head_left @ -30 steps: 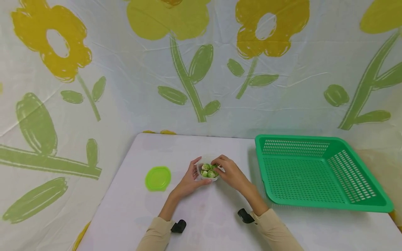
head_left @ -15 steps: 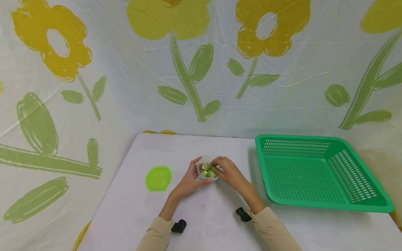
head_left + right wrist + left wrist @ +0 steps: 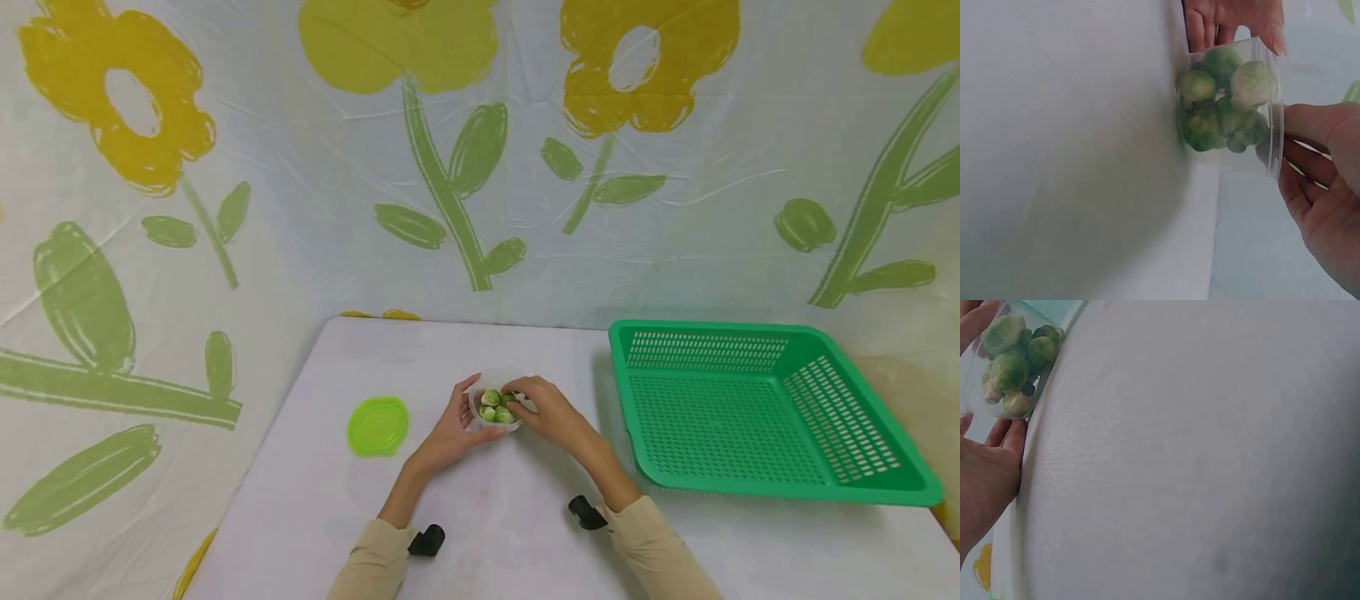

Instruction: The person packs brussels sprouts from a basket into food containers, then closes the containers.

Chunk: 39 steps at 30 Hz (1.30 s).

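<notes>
A small clear plastic tub [image 3: 504, 429] of Brussels sprouts [image 3: 491, 398] stands on the table. My left hand [image 3: 452, 435] holds the tub from its left side, thumb in front and fingers behind. My right hand [image 3: 553, 414] reaches over the tub's right rim, with thumb and fingertips bent around a Brussels sprout [image 3: 509, 398] at the top. The right wrist view shows those fingertips [image 3: 1266, 150] inside the rim, partly hidden by the plastic. Through the tub's wall several sprouts [image 3: 1010, 370] show in the left wrist view.
A lime-green lid [image 3: 377, 427] lies flat on the table, left of the tub. To the right stands a large green plastic basket [image 3: 750, 483] with slotted walls. Behind the table [image 3: 480, 517] hangs a flower-print cloth [image 3: 315, 208].
My right hand shifts only slightly at the tub's rim, its fingertips still among the sprouts. The left hand and tub stay in place.
</notes>
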Each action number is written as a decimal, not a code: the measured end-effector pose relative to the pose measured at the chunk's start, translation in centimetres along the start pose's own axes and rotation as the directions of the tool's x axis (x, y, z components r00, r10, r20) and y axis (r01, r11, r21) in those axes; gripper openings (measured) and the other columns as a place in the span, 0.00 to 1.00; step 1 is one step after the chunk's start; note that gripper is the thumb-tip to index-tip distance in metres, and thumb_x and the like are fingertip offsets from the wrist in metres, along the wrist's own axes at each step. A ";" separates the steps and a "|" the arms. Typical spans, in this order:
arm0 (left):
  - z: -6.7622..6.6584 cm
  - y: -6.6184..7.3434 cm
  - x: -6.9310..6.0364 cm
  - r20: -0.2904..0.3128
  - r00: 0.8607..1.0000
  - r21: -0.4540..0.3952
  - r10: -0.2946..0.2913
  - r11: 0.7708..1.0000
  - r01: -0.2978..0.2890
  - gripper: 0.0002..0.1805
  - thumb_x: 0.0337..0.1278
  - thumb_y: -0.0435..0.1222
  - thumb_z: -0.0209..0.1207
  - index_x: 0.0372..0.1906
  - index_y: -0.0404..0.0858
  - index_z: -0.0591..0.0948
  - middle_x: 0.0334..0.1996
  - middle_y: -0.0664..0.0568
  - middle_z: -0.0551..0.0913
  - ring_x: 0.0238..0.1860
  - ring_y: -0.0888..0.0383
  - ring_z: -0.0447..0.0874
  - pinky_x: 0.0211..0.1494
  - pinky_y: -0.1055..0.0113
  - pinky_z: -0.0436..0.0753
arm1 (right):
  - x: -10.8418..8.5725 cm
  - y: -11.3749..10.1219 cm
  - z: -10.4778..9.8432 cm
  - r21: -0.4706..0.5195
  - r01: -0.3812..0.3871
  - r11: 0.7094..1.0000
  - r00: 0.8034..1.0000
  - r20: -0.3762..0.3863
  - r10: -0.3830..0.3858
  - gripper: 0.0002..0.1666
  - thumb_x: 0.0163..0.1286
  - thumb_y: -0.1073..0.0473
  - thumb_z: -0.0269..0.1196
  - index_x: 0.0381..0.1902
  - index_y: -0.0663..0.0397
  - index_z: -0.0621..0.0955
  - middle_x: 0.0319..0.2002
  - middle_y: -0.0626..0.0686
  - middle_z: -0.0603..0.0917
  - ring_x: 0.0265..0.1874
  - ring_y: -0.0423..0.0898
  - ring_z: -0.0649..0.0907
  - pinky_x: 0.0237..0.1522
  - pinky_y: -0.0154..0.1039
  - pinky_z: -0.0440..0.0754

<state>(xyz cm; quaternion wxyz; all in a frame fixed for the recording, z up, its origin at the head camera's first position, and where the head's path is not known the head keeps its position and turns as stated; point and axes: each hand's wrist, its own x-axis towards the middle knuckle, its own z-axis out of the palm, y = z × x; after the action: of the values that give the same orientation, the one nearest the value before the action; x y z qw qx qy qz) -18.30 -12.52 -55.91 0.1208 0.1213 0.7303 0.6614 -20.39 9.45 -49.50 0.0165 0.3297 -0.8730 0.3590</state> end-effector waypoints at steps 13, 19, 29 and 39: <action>0.0 0.1 -0.1 -0.010 1.000 0.012 0.003 1.000 -0.003 0.57 0.57 0.40 0.75 0.82 0.51 0.49 0.71 0.43 0.66 0.76 0.48 0.61 0.79 0.48 0.60 | -2.3 1.7 0.3 0.073 0.029 0.997 0.991 -0.132 -0.019 0.30 0.70 0.66 0.69 0.66 0.68 0.74 0.64 0.64 0.75 0.65 0.62 0.75 0.63 0.60 0.77; 0.1 0.0 -0.1 -0.003 1.000 0.020 0.005 1.000 -0.005 0.56 0.58 0.41 0.75 0.82 0.52 0.49 0.71 0.42 0.66 0.77 0.47 0.61 0.80 0.48 0.59 | -2.7 2.3 0.2 0.199 -0.032 0.980 0.998 -0.039 0.040 0.41 0.70 0.60 0.70 0.74 0.68 0.66 0.69 0.67 0.70 0.66 0.64 0.74 0.63 0.59 0.78; 0.0 0.1 0.0 0.007 1.000 0.036 0.016 0.999 -0.016 0.55 0.61 0.42 0.72 0.83 0.48 0.47 0.71 0.42 0.66 0.77 0.47 0.60 0.80 0.48 0.58 | -2.5 2.7 0.3 0.346 -0.124 0.930 0.989 0.115 0.089 0.58 0.66 0.58 0.74 0.80 0.70 0.51 0.77 0.71 0.57 0.75 0.65 0.62 0.72 0.63 0.67; 0.0 0.5 0.0 0.014 1.000 0.049 0.022 0.999 -0.023 0.49 0.68 0.45 0.66 0.83 0.49 0.47 0.73 0.39 0.65 0.78 0.45 0.58 0.81 0.50 0.57 | -2.1 2.5 1.1 0.342 -0.233 0.910 0.971 0.135 0.198 0.64 0.65 0.48 0.74 0.82 0.61 0.47 0.79 0.64 0.58 0.77 0.61 0.60 0.74 0.61 0.64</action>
<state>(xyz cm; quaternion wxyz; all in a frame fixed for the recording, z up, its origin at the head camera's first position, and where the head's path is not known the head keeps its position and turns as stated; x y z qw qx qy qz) -18.28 -12.48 -55.40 0.1152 0.1367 0.7439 0.6439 -19.97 11.26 -52.37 -0.1255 0.2458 -0.8244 0.4941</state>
